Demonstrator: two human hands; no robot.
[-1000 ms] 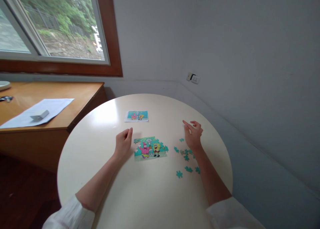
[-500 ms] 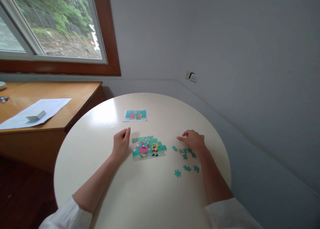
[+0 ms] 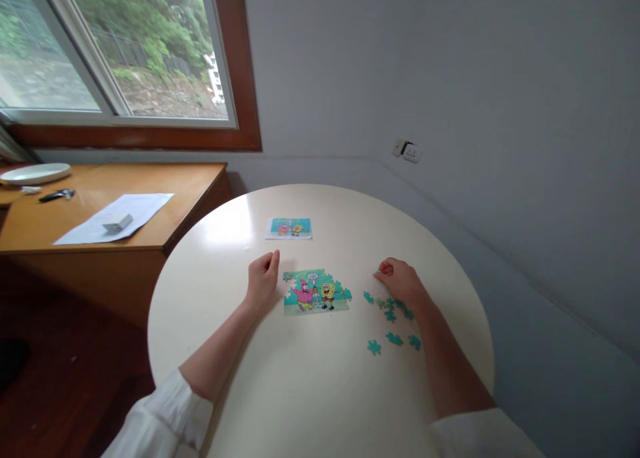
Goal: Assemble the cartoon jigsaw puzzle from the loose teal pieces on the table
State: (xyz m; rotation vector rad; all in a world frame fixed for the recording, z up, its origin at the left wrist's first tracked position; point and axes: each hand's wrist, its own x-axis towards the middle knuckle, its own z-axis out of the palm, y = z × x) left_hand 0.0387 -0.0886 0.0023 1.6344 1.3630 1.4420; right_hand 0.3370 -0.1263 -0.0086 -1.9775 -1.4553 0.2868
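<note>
A partly assembled jigsaw puzzle (image 3: 315, 291) with cartoon figures lies flat in the middle of the round table, its top and right edges uneven. Just left of it, my left hand (image 3: 263, 278) rests in a loose fist, with nothing visible in it. On the other side, my right hand (image 3: 400, 281) has thumb and forefinger pinched together, and a bit of teal puzzle piece shows at the fingertips. Below that hand lies a cluster of loose teal puzzle pieces (image 3: 390, 316), partly covered by the wrist. One separate puzzle piece (image 3: 374, 347) sits nearer me.
A small picture card (image 3: 289, 229) with the same cartoon lies behind the puzzle on the round white table (image 3: 300, 385). At left, a wooden desk (image 3: 200, 178) bears paper (image 3: 150, 208), a small white box (image 3: 118, 223) and a white plate (image 3: 35, 173). Walls stand behind and to the right.
My right hand's thumb and forefinger have closed into a pinch, with a bit of teal at the tips. My left hand keeps its place by the puzzle. The view has swung left.
</note>
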